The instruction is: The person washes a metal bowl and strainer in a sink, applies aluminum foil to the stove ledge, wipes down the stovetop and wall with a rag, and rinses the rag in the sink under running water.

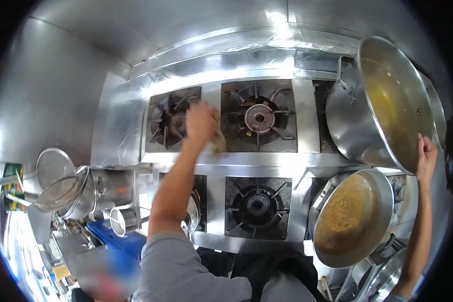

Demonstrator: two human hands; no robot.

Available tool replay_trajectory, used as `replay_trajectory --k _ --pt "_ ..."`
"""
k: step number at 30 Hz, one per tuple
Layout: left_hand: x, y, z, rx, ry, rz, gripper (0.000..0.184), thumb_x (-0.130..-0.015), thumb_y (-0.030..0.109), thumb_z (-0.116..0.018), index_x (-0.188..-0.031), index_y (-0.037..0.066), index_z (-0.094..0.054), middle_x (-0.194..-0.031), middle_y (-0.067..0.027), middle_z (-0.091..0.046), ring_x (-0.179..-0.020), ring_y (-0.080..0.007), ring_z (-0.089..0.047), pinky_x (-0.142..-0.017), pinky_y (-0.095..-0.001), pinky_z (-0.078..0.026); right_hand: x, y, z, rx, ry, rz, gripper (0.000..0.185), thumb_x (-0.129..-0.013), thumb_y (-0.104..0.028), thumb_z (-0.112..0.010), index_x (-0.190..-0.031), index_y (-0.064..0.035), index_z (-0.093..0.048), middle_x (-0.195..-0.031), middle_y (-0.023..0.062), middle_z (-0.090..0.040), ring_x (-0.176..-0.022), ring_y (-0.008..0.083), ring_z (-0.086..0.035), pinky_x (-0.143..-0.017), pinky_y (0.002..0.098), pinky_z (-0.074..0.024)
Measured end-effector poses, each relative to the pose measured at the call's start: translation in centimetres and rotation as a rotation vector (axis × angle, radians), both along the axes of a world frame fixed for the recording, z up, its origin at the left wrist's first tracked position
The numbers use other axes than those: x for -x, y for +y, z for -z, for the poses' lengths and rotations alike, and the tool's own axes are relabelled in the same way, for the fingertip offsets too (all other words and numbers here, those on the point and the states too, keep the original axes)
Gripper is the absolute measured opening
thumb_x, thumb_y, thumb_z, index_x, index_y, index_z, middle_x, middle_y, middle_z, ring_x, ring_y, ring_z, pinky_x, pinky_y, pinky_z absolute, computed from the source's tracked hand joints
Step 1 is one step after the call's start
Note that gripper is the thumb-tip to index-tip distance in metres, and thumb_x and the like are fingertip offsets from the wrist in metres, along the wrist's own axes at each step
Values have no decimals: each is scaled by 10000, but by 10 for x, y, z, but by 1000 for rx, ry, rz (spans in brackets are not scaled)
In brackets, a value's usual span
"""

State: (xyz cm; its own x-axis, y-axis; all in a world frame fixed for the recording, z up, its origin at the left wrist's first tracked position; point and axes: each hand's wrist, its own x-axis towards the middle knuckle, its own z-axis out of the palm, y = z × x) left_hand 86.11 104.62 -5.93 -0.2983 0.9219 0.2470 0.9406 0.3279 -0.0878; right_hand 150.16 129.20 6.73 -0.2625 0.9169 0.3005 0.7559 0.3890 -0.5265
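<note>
At the far left, two strainers (56, 195) sit together, one overlapping the other, just beside a steel pot (117, 189). A small saucepan (123, 222) is below that pot, near a blue box (99, 232). Next comes the stove (307, 118), its burners set in a steel frame. The back left burner (172, 122) lies partly behind the left hand (200, 122). That hand's fingers are closed on a cloth (219, 140), brownish and blurred, which hangs down over the steel strip between this burner and the back middle burner (259, 119). I cannot tell from here whether the cloth touches the metal. The back middle burner has a few small scraps around its ring. The front middle burner (257, 203) is below it, dark, with its grate bars in place. To the right, a wide pan (386, 207) holds a brown liquid with a patchy surface. Above it, a large pot (343, 126), its near handle on the left side, contains yellowish liquid. The right hand (426, 157) is at the pot's right edge, fingers curled shut on the rim; their undersides are hidden from me.
</note>
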Motion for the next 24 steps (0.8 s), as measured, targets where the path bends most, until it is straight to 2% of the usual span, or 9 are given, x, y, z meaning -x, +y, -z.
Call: replay_trajectory --k 1,3,4,6,9,13,17,20,24 --pt "17 28 -20 18 39 37 124 -777 144 -630 -875 117 -700 -921 -154 -636 -851 -361 -607 -708 -488 -496 4 -4 -3 -2 -8 20 408 -1012 -224 -551 -725 -92 -293 -688 -60 -272 -646 59 -244 -557 263 -209" --pt "69 92 6 191 22 -48 234 -863 247 -544 -927 83 -697 -1050 -191 -639 -942 -391 -609 -829 -512 -493 -3 1 0 1 25 22 411 -1012 -228 -551 -725 -92 -290 -689 -60 -276 -646 59 -245 -557 263 -208" --pt "94 111 34 185 -158 -22 372 -900 279 -489 -1169 78 -651 -1225 -219 -595 -1082 -417 -577 -933 -507 -461 -6 1 2 12 70 11 414 -1012 -231 -552 -725 -93 -287 -689 -61 -279 -646 59 -245 -557 264 -207" --pt "130 125 136 -78 -158 -84 472 -917 253 -492 -1347 63 -518 -1324 -227 -529 -1190 -416 -516 -988 -506 -421 -7 0 2 0 30 16 413 -1013 -231 -551 -725 -92 -290 -689 -60 -282 -646 60 -246 -558 262 -209" --pt "98 82 128 -182 -226 192 599 -858 145 -545 -1436 64 -414 -1405 -217 -467 -1244 -410 -466 -1021 -489 -385 -8 -1 -2 -8 -4 1 411 -1013 -233 -550 -723 -92 -296 -688 -57 -284 -646 62 -246 -559 260 -211" --pt "27 -27 91 -23 -290 171 584 -757 39 -610 -1336 91 -552 -1347 -137 -551 -1173 -385 -531 -988 -458 -422 -3 -4 -2 23 48 27 413 -1012 -245 -553 -716 -99 -305 -684 -57 -278 -645 66 -243 -555 261 -211" --pt "107 6 94 357 -500 305 585 -794 -19 -519 -1356 143 -554 -1311 -169 -573 -1202 -362 -541 -972 -430 -459 8 -13 -8 27 45 69 409 -1012 -256 -555 -710 -108 -321 -687 -66 -281 -642 54 -249 -555 260 -214" --pt "126 94 68 82 -346 268 632 -792 -30 -477 -1404 124 -500 -1324 -230 -546 -1228 -420 -504 -1066 -446 -396 -9 -3 -3 90 50 48 381 -1015 -259 -554 -721 -106 -366 -704 -68 -301 -658 47 -274 -578 247 -223" --pt "86 79 112 -33 -337 110 686 -737 -96 -484 -1386 125 -512 -1400 -253 -483 -1291 -436 -448 -1118 -465 -326 -18 7 4 80 68 -35 369 -1018 -244 -551 -737 -97 -364 -718 -71 -315 -661 48 -279 -581 242 -226"
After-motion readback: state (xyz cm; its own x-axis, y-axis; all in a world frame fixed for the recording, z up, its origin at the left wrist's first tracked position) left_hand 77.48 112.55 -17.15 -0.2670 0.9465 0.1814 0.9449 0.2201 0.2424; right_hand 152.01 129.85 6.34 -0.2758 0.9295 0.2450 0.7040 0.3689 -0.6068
